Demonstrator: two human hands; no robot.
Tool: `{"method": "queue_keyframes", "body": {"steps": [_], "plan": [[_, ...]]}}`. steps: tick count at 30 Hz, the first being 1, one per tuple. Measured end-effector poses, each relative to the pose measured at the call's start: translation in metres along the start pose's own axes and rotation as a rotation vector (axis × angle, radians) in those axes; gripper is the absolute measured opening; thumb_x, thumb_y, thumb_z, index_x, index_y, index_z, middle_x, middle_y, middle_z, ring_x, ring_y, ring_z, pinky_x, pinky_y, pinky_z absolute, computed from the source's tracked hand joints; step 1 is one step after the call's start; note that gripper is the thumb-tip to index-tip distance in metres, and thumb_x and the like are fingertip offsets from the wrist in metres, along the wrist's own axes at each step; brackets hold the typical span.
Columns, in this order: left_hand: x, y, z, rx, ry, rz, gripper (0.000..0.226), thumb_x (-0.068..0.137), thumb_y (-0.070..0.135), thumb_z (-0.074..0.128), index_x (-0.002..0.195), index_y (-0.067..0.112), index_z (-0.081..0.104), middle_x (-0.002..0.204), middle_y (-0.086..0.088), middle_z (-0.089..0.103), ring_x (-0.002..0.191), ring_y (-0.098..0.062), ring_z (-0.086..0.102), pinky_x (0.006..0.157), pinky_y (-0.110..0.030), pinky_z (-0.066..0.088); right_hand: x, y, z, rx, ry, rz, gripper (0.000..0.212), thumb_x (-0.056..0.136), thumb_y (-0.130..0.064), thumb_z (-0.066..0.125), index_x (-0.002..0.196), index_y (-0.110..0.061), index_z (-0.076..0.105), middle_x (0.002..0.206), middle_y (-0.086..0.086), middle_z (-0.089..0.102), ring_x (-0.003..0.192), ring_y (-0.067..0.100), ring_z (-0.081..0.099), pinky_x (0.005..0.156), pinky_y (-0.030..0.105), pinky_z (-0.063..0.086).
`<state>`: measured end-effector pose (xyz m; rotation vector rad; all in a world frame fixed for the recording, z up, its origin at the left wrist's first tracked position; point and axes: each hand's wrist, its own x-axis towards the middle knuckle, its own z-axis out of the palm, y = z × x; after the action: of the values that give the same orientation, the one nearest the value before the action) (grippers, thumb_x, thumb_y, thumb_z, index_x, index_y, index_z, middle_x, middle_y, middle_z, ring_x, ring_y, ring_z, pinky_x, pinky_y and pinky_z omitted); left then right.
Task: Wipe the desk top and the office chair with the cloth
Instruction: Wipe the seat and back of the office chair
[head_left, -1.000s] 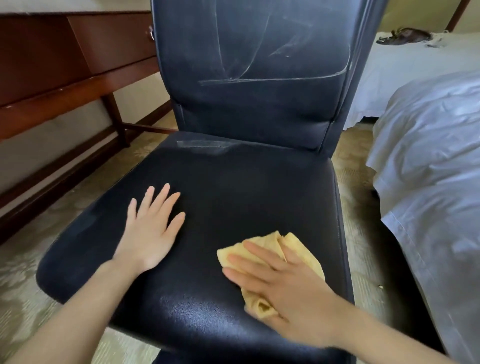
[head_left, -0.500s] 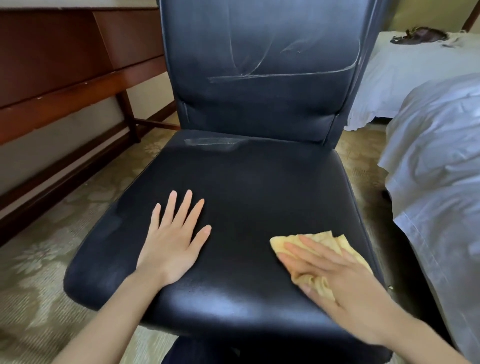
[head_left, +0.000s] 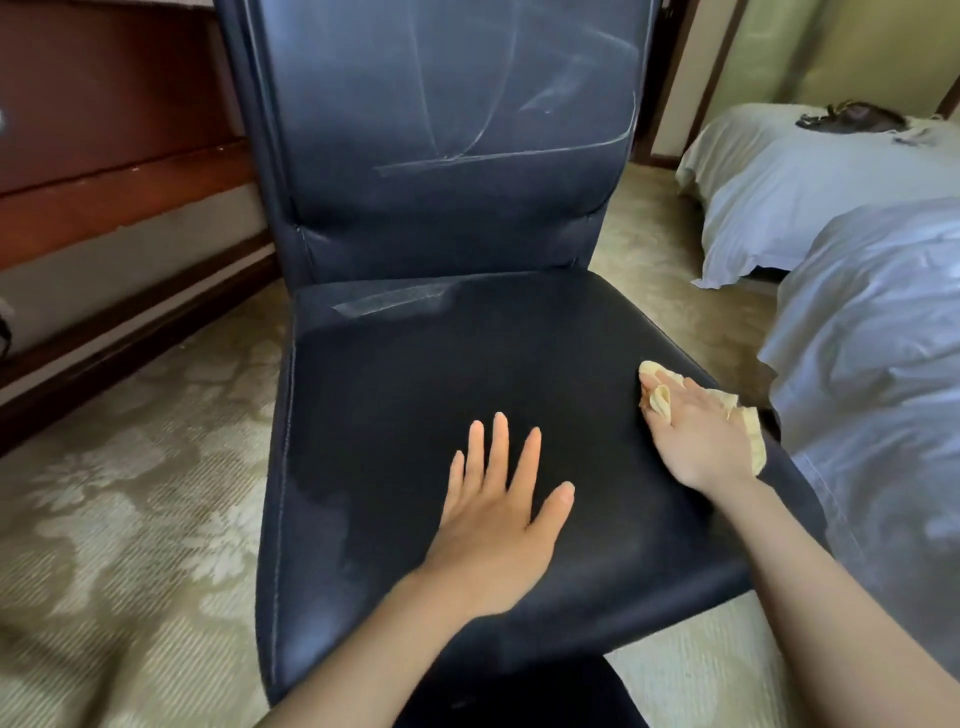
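Looks down on a black office chair (head_left: 415, 374), with a white bed (head_left: 883, 322) just to its right, a wooden desk (head_left: 104, 171) to its left, and patterned carpet (head_left: 130, 467) beneath.

Braces with the left hand (head_left: 498, 525), open and flat on the middle of the seat, holding nothing. Presses the yellow cloth (head_left: 754, 439) down under the right hand (head_left: 701, 431), fingers laid out straight over it rather than curled round it.

Has carried the cloth from the front middle of the seat out to the right edge within the last second. Points to a finished sweep across the seat front, with the dull streak at the rear of the seat and the smeared backrest probably yet to be wiped.

Cannot see the tabletop, cut off above the desk's frame, so no judging its state. Hides most of the cloth under the palm, and loses the chair's base below the seat.
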<state>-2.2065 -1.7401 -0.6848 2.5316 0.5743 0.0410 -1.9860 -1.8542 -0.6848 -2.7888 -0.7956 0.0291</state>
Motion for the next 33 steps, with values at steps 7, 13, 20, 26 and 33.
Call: {"method": "queue_keyframes", "body": {"steps": [7,13,20,26,33], "plan": [[-0.004,-0.043,-0.048,0.214,0.050,0.060,0.065,0.085,0.065,-0.001,0.146,0.044,-0.012,0.152,0.020,-0.023,0.135,-0.003,-0.036,0.110,-0.038,-0.027,0.047,-0.039,-0.002,-0.051,-0.097,0.078,0.048,0.100,-0.028,0.027,0.147,-0.020,0.022,0.157,0.001,0.018,0.145,0.028,0.004,0.112,0.059,0.003],[-0.013,-0.118,-0.083,0.406,0.137,-0.008,0.059,0.096,0.054,0.011,0.151,0.034,0.005,0.158,0.013,-0.009,0.138,-0.005,-0.027,0.108,-0.029,-0.027,0.057,-0.099,0.018,-0.076,-0.184,-0.184,0.048,0.101,-0.041,0.021,0.148,-0.030,0.019,0.158,-0.008,0.009,0.146,0.026,-0.002,0.112,0.060,-0.002],[-0.018,-0.148,-0.091,0.268,0.426,-0.155,0.054,0.100,0.041,0.020,0.151,0.024,0.017,0.159,0.008,0.009,0.146,-0.010,-0.004,0.115,-0.028,-0.014,0.045,-0.180,0.034,-0.153,-0.202,-0.477,0.043,0.096,-0.050,0.015,0.136,-0.040,0.027,0.146,-0.007,0.030,0.137,0.028,0.020,0.106,0.060,0.015],[-0.030,-0.168,-0.092,0.206,0.504,-0.254,0.053,0.100,0.039,0.022,0.151,0.024,0.019,0.159,0.005,0.012,0.146,-0.012,0.001,0.116,-0.031,-0.007,-0.023,-0.252,0.039,-0.172,0.026,-0.883,0.028,0.090,-0.045,0.024,0.108,-0.032,0.042,0.111,-0.007,0.051,0.111,0.032,0.048,0.079,0.053,0.037],[-0.037,-0.175,-0.095,0.126,0.525,-0.262,0.052,0.100,0.038,0.024,0.150,0.023,0.022,0.159,0.006,0.012,0.146,-0.009,0.001,0.117,-0.030,-0.005,-0.073,-0.222,0.043,-0.221,-0.186,-1.272,0.064,0.095,-0.038,0.043,0.151,-0.027,0.012,0.159,-0.010,0.000,0.144,0.019,-0.016,0.112,0.056,-0.010]]}}
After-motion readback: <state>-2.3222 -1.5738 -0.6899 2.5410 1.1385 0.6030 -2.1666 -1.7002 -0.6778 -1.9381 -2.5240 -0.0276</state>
